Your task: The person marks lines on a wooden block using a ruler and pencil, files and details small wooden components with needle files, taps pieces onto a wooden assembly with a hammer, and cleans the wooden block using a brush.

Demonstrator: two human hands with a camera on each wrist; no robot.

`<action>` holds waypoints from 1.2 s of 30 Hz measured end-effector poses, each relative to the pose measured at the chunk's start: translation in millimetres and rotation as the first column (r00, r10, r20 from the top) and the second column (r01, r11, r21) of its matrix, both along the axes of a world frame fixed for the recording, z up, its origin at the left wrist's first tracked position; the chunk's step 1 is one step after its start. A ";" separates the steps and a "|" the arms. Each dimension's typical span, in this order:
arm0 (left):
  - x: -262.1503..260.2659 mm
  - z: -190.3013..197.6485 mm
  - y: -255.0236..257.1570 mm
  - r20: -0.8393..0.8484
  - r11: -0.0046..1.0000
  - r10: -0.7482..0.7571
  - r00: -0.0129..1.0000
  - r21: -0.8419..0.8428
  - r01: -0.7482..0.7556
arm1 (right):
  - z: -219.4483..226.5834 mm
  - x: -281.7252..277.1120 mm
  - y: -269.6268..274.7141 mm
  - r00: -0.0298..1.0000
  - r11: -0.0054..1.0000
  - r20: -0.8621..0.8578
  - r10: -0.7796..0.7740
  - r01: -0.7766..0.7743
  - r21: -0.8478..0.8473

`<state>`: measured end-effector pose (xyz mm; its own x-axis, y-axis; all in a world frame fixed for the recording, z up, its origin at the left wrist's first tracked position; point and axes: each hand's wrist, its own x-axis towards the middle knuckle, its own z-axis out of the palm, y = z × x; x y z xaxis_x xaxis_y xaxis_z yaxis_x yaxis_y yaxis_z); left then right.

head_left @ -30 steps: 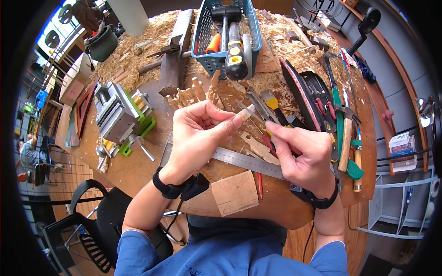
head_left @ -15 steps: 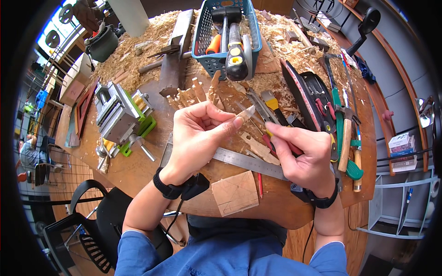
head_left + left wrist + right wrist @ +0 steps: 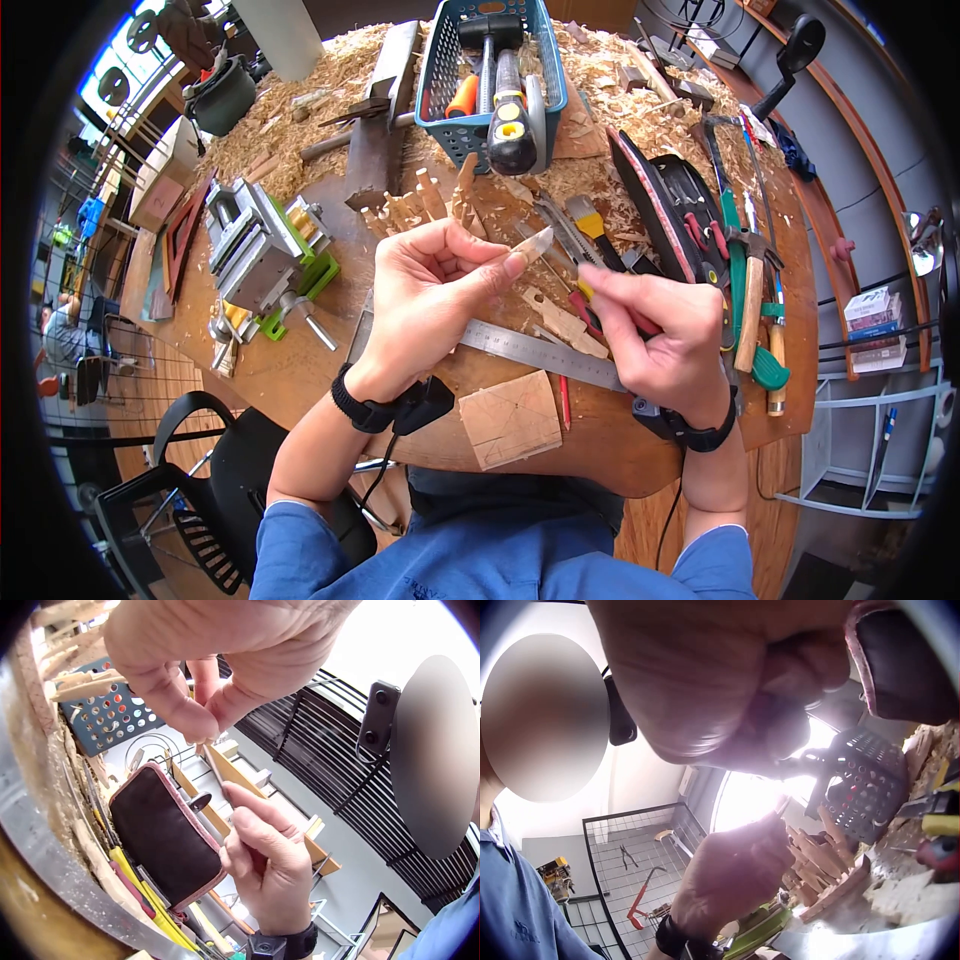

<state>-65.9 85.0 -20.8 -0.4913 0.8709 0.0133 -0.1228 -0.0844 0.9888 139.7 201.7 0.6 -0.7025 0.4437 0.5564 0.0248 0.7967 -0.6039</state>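
Thumb and forefinger of my left hand pinch a small wooden piece with a pale, pointed tip, angled up to the right. Opposite it, my right hand grips a slim file-like tool, fingers curled; its thin shaft reaches toward the wooden piece. Most of its grip end is hidden in the fist, with a little yellow and red showing there. Both hands are held above the table, over a steel ruler. Behind the left hand stand several carved wooden pegs.
A square wooden board and red pencil lie near the table's front edge. A vise stands left, a blue tool basket at the back. On the right are a tool case and a hammer. Wood shavings cover the back.
The right hand shifts slightly with the slim tool beside the wooden tip. The left hand keeps its pinch on the wooden piece and stays almost still.
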 end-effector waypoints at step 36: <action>-2.1 1.4 0.7 0.256 0.985 -0.162 0.953 0.100 0.140 | -2.9 1.1 -0.2 0.983 0.987 -0.097 -0.158 0.160 0.016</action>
<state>-68.0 85.7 -19.4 -0.3496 0.9366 -0.0257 -0.3938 -0.1220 0.9111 140.8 201.5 -2.3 -0.5671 0.5318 0.6289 0.0957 0.8010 -0.5910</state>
